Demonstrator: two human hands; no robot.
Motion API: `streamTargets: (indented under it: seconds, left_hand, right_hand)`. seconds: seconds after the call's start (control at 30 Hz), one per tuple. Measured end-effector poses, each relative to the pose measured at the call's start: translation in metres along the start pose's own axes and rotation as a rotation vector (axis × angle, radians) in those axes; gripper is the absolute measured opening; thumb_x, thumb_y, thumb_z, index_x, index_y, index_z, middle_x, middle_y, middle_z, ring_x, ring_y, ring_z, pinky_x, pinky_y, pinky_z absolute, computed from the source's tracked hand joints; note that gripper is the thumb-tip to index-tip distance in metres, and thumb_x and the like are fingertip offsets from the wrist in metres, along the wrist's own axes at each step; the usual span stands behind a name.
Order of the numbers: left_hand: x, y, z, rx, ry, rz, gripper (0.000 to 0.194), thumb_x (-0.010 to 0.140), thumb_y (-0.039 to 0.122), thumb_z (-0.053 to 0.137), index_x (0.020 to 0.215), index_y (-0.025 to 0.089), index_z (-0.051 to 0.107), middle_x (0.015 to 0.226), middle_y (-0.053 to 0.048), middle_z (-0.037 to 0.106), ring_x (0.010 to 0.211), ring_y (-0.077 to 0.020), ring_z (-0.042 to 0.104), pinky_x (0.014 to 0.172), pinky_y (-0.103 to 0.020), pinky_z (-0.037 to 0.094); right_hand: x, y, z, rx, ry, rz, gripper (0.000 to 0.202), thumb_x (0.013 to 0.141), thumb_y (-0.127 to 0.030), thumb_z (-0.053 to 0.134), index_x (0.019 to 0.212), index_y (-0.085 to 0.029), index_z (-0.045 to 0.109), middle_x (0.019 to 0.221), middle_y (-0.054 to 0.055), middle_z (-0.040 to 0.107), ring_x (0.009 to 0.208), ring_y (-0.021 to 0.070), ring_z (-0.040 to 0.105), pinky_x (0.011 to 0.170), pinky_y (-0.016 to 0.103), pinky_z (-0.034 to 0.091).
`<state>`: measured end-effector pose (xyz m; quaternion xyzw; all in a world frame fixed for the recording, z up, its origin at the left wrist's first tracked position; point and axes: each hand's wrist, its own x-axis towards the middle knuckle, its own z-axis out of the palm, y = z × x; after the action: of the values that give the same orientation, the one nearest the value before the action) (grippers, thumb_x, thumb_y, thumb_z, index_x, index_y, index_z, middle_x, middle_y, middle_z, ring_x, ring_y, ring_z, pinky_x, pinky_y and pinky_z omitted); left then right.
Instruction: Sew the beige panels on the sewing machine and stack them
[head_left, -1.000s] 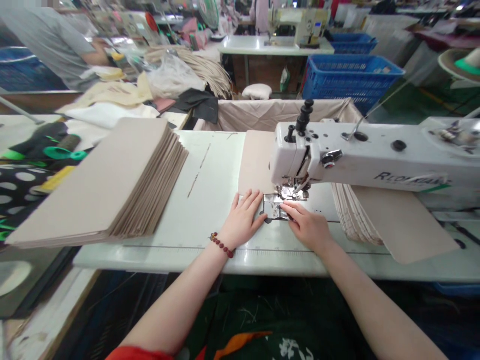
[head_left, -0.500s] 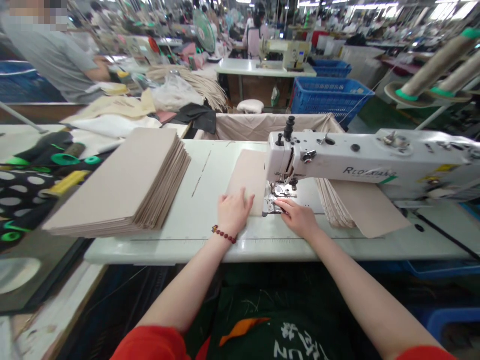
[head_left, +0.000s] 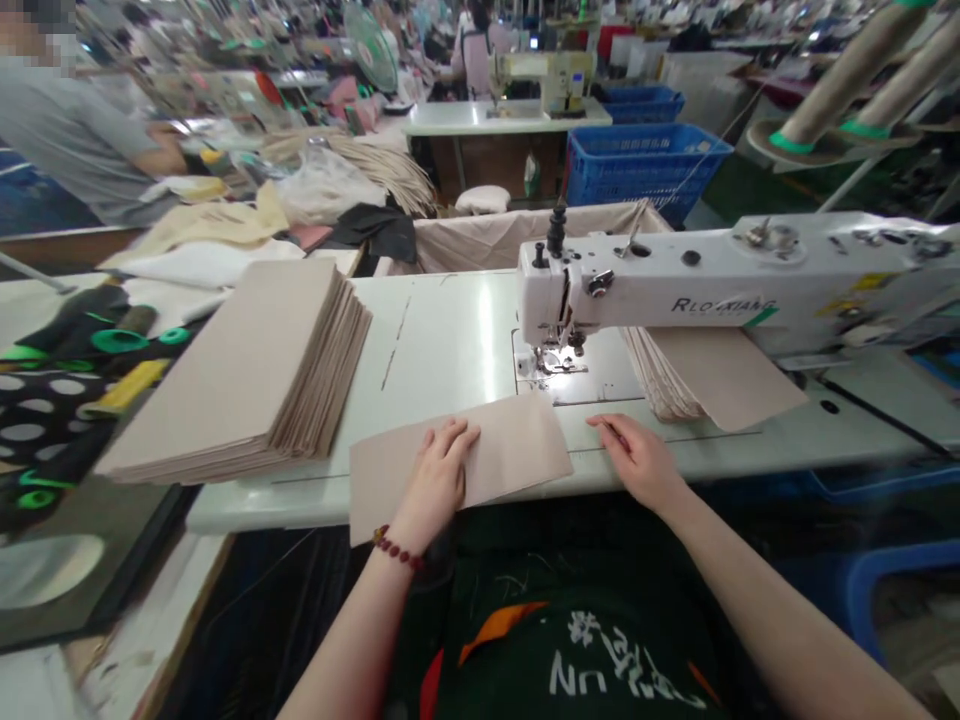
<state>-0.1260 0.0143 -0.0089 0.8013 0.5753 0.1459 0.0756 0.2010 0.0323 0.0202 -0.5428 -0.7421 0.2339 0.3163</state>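
A beige panel point(head_left: 517, 445) lies slantwise at the table's front edge, its left end jutting past the edge. My left hand point(head_left: 442, 470) rests flat on it with the fingers spread a little. To the right of the panel, my right hand point(head_left: 634, 455) hovers with its fingertips pressed together; anything between them is too small to make out. Behind the hands stands the white sewing machine point(head_left: 645, 275), with nothing beige under its needle.
A thick stack of beige panels point(head_left: 232, 370) stands on the left of the table point(head_left: 442, 310). More beige pieces point(head_left: 720, 370) lie beneath the machine arm. Thread spools point(head_left: 127, 340) crowd the far left. Beyond are a blue crate point(head_left: 637, 170) and a person in grey point(head_left: 67, 130).
The panel has come away from the needle area toward the front edge and turned sideways. My left hand moved left and nearer with it; my right hand drew back to the right.
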Motion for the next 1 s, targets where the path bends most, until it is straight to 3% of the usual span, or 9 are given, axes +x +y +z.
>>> streamTargets:
  seconds: [0.1, 0.2, 0.3, 0.33, 0.4, 0.47, 0.57, 0.77, 1.0]
  left_hand:
    - [0.020, 0.015, -0.003, -0.062, 0.029, 0.036, 0.046, 0.088, 0.002, 0.039, 0.128, 0.020, 0.054, 0.137, -0.010, 0.051, 0.135, -0.0277, 0.040, 0.115, -0.052, 0.028]
    - [0.029, 0.046, -0.003, -0.137, 0.045, 0.086, 0.031, 0.093, 0.020, 0.052, 0.124, 0.022, 0.055, 0.127, -0.009, 0.056, 0.121, -0.0280, 0.049, 0.107, -0.048, 0.039]
    - [0.024, 0.084, 0.009, -0.190, -0.002, 0.197, 0.048, 0.086, 0.040, 0.068, 0.128, 0.022, 0.053, 0.121, -0.010, 0.056, 0.110, -0.0281, 0.053, 0.096, -0.045, 0.047]
    - [0.021, 0.094, 0.016, -0.179, -0.009, 0.229, 0.048, 0.085, 0.040, 0.070, 0.127, 0.022, 0.054, 0.118, -0.010, 0.057, 0.106, -0.0279, 0.054, 0.093, -0.044, 0.048]
    - [0.016, 0.108, 0.029, -0.144, 0.006, 0.267, 0.028, 0.091, 0.031, 0.065, 0.117, 0.022, 0.059, 0.109, -0.009, 0.060, 0.098, -0.0259, 0.055, 0.086, -0.041, 0.049]
    - [0.013, 0.114, 0.038, -0.131, 0.044, 0.270, 0.011, 0.096, 0.023, 0.056, 0.104, 0.022, 0.063, 0.096, -0.007, 0.062, 0.090, -0.0235, 0.056, 0.080, -0.038, 0.049]
    - [0.012, 0.115, 0.042, -0.138, 0.091, 0.237, 0.012, 0.098, 0.022, 0.051, 0.093, 0.020, 0.062, 0.086, -0.007, 0.060, 0.085, -0.0220, 0.055, 0.076, -0.037, 0.049]
    - [0.016, 0.118, 0.037, -0.177, 0.131, 0.201, 0.008, 0.094, 0.019, 0.054, 0.088, 0.018, 0.058, 0.088, -0.007, 0.059, 0.086, -0.0220, 0.056, 0.079, -0.037, 0.050]
    - [0.015, 0.119, 0.038, -0.291, 0.110, 0.130, 0.007, 0.093, 0.020, 0.057, 0.086, 0.019, 0.058, 0.086, -0.006, 0.060, 0.086, -0.0215, 0.057, 0.079, -0.037, 0.050]
  right_hand:
    - [-0.031, 0.003, -0.002, 0.063, 0.035, 0.159, 0.030, 0.100, -0.041, 0.039, 0.105, -0.022, 0.063, 0.102, 0.006, 0.070, 0.094, 0.0207, 0.066, 0.083, 0.030, 0.048]
    - [-0.060, 0.004, -0.001, 0.041, 0.019, 0.285, 0.030, 0.100, -0.045, 0.040, 0.096, -0.023, 0.060, 0.088, 0.003, 0.070, 0.081, 0.0197, 0.066, 0.074, 0.030, 0.047]
    - [-0.080, 0.000, 0.004, -0.045, -0.050, 0.345, 0.025, 0.098, -0.045, 0.042, 0.099, -0.024, 0.055, 0.082, 0.001, 0.067, 0.074, 0.0195, 0.065, 0.067, 0.030, 0.045]
    - [-0.085, -0.002, 0.007, -0.067, -0.069, 0.343, 0.024, 0.099, -0.044, 0.041, 0.101, -0.024, 0.054, 0.085, 0.001, 0.067, 0.075, 0.0198, 0.066, 0.067, 0.030, 0.045]
    - [-0.089, -0.006, 0.014, -0.096, -0.087, 0.319, 0.022, 0.100, -0.039, 0.039, 0.105, -0.023, 0.052, 0.091, 0.004, 0.068, 0.080, 0.0205, 0.066, 0.068, 0.031, 0.046]
    - [-0.090, -0.007, 0.021, -0.112, -0.097, 0.291, 0.020, 0.099, -0.037, 0.040, 0.106, -0.022, 0.052, 0.094, 0.005, 0.068, 0.082, 0.0209, 0.067, 0.068, 0.031, 0.046]
    - [-0.088, -0.008, 0.028, -0.115, -0.127, 0.264, 0.018, 0.098, -0.037, 0.045, 0.105, -0.022, 0.052, 0.088, 0.003, 0.068, 0.078, 0.0208, 0.067, 0.064, 0.029, 0.044]
    - [-0.080, -0.015, 0.034, -0.150, -0.191, 0.220, 0.014, 0.099, -0.034, 0.045, 0.097, -0.022, 0.053, 0.080, 0.001, 0.067, 0.070, 0.0196, 0.065, 0.060, 0.028, 0.038]
    - [-0.073, -0.022, 0.040, -0.180, -0.174, 0.175, 0.017, 0.100, -0.034, 0.042, 0.097, -0.022, 0.054, 0.081, 0.002, 0.068, 0.068, 0.0191, 0.065, 0.058, 0.028, 0.036]
